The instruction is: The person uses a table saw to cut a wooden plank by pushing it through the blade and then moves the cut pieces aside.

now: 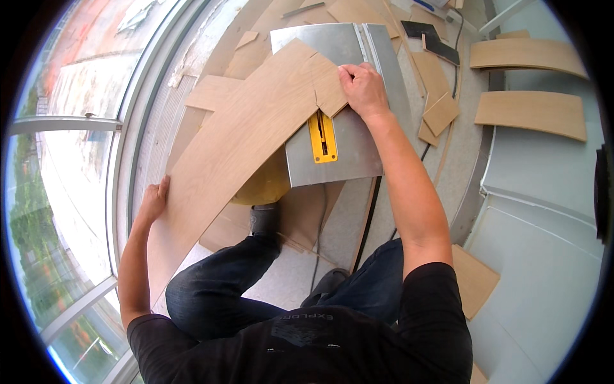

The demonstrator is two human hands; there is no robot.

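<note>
A long light-wood floor plank [236, 128] lies slantwise, its far end on the grey metal top of a table saw [339, 150]. My left hand [153, 200] grips the plank's left edge, thumb on top. At the far right end, my right hand [363, 89] is closed on the plank's corner. Thin lines or cuts run across that end, and a narrow slit opens at its near edge. Just there lies the saw's yellow slotted insert [323, 144], partly under the plank. The blade cannot be made out.
Wood offcuts [441, 114] and dark pieces [440, 48] lie right of the saw. Curved-looking boards [531, 115] rest along the right side, with another board [474, 281] nearer. A framed window [118, 128] borders the left. A cable [318, 237] runs over the floor near my feet.
</note>
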